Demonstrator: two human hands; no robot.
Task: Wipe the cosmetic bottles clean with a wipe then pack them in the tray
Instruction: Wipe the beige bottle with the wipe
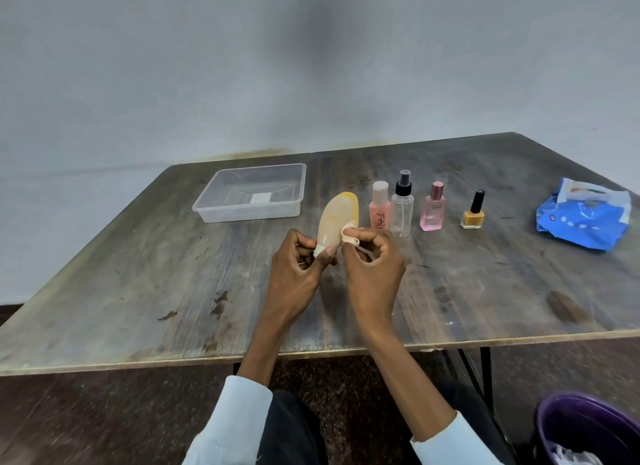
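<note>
Head view: left hand (294,267) grips the beige squeeze tube with yellow end (334,222) by its white cap end, held above the worn wooden tabletop (138,274). Right hand (372,260) pinches a small crumpled white wipe (348,234) against the tube's side, just above the left grip. Risks: cap-only hold is narrow, so wiping pressure could twist the tube loose. Pink bottle (380,205) and clear spray bottle (402,206) stand just beyond the right grip; a slip could topple them. Clear plastic tray (207,210) sits beyond-left, nothing packed.

Clear glossy plastic tray (250,212) (scuffed matt wooden table (145,274))
</note>
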